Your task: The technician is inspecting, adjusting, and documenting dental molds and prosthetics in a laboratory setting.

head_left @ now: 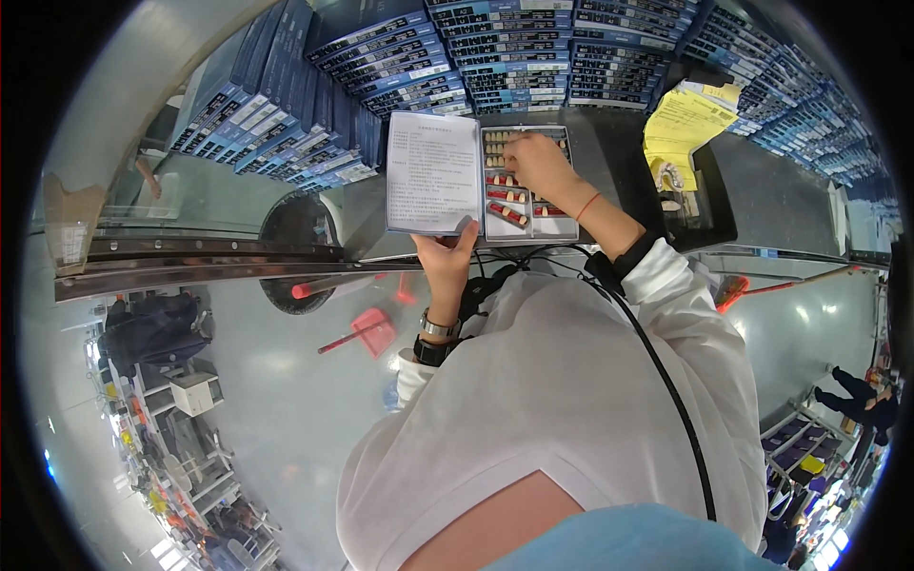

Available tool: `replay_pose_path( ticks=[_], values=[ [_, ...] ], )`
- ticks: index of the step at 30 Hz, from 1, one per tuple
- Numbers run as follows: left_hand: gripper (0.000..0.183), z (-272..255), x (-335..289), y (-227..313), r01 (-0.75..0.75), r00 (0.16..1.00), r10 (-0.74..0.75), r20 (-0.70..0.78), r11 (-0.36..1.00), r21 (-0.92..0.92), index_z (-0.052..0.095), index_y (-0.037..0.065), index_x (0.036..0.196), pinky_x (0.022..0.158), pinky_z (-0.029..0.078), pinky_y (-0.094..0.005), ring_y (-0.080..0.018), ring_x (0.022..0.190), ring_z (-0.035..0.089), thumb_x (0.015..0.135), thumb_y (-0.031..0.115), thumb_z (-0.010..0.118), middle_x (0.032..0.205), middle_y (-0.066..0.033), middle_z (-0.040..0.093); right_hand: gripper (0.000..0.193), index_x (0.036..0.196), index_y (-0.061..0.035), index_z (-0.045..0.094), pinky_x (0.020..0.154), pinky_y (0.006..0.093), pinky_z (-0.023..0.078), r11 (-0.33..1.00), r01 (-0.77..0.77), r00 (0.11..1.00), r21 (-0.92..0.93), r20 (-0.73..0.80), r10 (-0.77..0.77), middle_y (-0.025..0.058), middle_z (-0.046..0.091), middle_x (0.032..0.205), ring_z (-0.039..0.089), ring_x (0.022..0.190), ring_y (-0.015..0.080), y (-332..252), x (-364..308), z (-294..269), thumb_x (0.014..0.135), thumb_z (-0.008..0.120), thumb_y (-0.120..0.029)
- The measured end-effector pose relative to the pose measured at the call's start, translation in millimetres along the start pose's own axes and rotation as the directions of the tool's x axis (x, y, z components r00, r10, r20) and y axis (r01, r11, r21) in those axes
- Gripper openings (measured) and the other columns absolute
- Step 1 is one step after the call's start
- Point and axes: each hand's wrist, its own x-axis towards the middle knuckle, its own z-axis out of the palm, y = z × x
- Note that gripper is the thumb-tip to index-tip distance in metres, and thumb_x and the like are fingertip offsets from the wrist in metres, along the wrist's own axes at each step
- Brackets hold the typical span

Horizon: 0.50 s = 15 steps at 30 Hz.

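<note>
A flat box lies open on the dark table, its printed white lid folded out to the left. In its tray sit rows of false teeth, pale ones at the far side and teeth on red strips nearer me. My left hand grips the lid's near right corner, the thumb on top and the other fingers underneath. Over the tray, my right hand has its fingers bent down and together at the pale rows. Whatever those fingertips pinch is hidden.
Tall stacks of blue boxes line the table's far side. To the right stands a black tray with a yellow paper slip and a dental cast. A black cable runs down my front. A red dustpan lies on the floor.
</note>
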Motion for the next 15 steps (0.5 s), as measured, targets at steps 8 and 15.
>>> replay_pose_path(
  ticks=[8, 15],
  values=[
    [0.064, -3.6, 1.5, -0.5, 0.004, 1.0, -0.004, -0.012, 1.0, 0.025, 0.034, -0.005, 0.12, 0.08, 0.054, -0.0289, -0.0187, 0.096, 0.061, 0.075, 0.004, 0.079, 0.112, -0.0161, 0.056, 0.002, 0.071, -0.0029, 0.064, 0.07, 0.0427, 0.053, 0.993, 0.095, 0.984, 0.065, -0.157, -0.084, 0.0135, 0.064, 0.088, 0.064, 0.081, 0.0331, -20.0, -28.6, -13.7, 0.073, 0.064, -0.005],
    [0.06, -0.8, 4.5, -4.9, -0.032, 0.999, 0.034, -0.025, 0.998, 0.063, 0.037, -0.006, 0.117, 0.076, 0.055, -0.0273, -0.0172, 0.092, 0.063, 0.075, 0.003, 0.078, 0.106, -0.0145, 0.059, 0.007, 0.079, -0.0042, 0.065, 0.074, 0.0378, 0.052, 0.989, 0.14, 0.99, -0.045, -0.013, -0.141, 0.0106, 0.061, 0.089, 0.062, 0.084, 0.0284, -34.6, -52.3, -4.8, 0.076, 0.066, -0.01]
  ],
)
